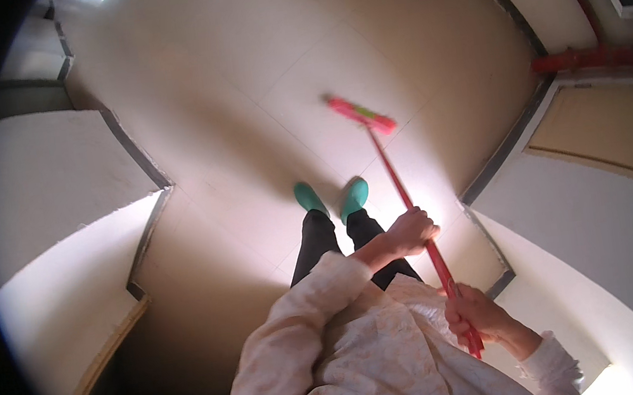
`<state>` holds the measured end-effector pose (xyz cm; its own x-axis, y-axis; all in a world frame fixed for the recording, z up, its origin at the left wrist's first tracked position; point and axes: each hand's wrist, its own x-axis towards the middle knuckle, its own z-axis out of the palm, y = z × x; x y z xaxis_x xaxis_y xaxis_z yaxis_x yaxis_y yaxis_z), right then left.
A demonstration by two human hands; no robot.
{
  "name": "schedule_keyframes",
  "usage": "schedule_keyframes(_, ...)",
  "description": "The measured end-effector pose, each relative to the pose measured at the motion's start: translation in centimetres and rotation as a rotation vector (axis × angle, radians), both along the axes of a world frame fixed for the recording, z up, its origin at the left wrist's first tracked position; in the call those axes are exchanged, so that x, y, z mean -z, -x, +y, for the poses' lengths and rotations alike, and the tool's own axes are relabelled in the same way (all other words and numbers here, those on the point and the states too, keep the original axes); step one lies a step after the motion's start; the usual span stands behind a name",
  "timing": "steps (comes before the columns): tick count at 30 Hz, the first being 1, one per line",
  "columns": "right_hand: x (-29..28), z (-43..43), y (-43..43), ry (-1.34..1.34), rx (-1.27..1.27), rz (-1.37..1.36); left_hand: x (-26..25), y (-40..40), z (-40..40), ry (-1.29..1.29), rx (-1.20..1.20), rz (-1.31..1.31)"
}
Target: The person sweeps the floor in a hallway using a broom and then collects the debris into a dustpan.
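A broom with a red handle (pixel 391 172) runs at a slant from my right side out over the floor. Its pink head (pixel 346 109), marked by a green patch, lies at the far end, and slight blur hides whether the bristles touch the tiles. My left hand (pixel 413 232) reaches across my body and wraps around the middle of the handle. Lower down, close to my right hip, my right hand (pixel 476 313) grips the handle near its top end.
Pale tiled floor (pixel 240 147) spreads around my green shoes (pixel 355 198). Dark skirting (pixel 135 151) follows the stepped walls on both sides. On the right, a red pipe (pixel 599 57) meets the wall above a cream panel (pixel 607 129). A dark area lies at lower left.
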<state>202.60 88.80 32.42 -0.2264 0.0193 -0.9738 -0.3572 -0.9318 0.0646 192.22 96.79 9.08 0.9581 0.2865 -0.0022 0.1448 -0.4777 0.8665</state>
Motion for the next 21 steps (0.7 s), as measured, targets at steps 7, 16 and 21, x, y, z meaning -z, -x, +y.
schedule_keyframes(7,0.6,-0.2,-3.2,-0.086,0.02,0.253,-2.2,7.5,-1.0,0.024,-0.057,0.109)
schedule_keyframes(16,-4.6,-7.5,3.4,-0.103,0.324,-0.054,-3.8,2.8,-3.2,-0.076,0.108,-0.198)
schedule_keyframes(21,-1.7,-7.8,12.4,0.053,0.548,-0.026,-0.3,6.4,-5.5,0.009,0.294,-0.223)
